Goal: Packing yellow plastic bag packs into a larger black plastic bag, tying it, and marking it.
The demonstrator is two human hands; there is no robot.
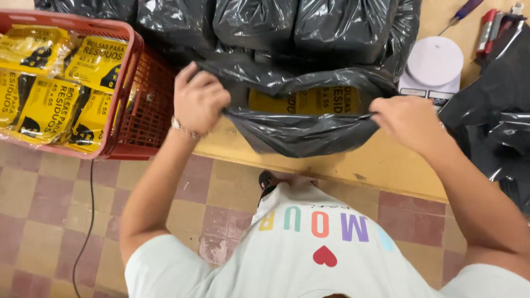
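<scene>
One red plastic crate (144, 94) at the left holds about six yellow packets of bags (49, 107). Far along the table stand three filled black bags (254, 22), with one open black bag (301, 129) nearer. At the far right sit one white kitchen scale (433, 66), one purple-handled screwdriver (461, 14) and two red markers (490, 27).

The plastic bag (301, 132) is glossy black, its packets (309, 101) yellow. The crate (141, 105) is red, and the floor (49, 193) is checkered tan and maroon.

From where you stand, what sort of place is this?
Probably a small packing workshop for bin bags. A red plastic crate holds yellow retail packs, filled black bags are stacked on the wooden bench, and a white digital scale stands beside them.
</scene>
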